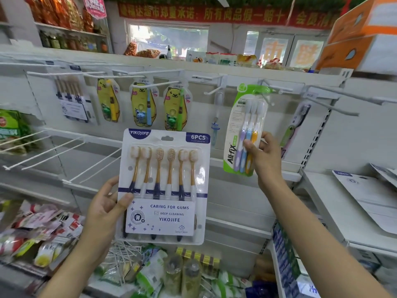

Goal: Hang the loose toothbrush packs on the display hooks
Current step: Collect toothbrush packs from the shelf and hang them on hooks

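Fingers of the right hand [263,157] are pinching the green All-fix three-pack [247,130] up at a display hook [277,88] for hanging, while the left hand [107,203] is gripping the YIKOJIFE six-pack [165,186] below, waiting.

- A red banner [214,15] with yellow characters is stretched across the far wall, above the windows [168,37].
- Orange snack bags [58,11] are stacked on a shelf at the upper left, with bottles [64,41] lined up below them.
- An orange and white carton [363,33] is seen at the upper right.
- Loose packets [43,229] are heaped in a bin at the lower left.
- Green and white pouches [154,274] are piled at the bottom centre.
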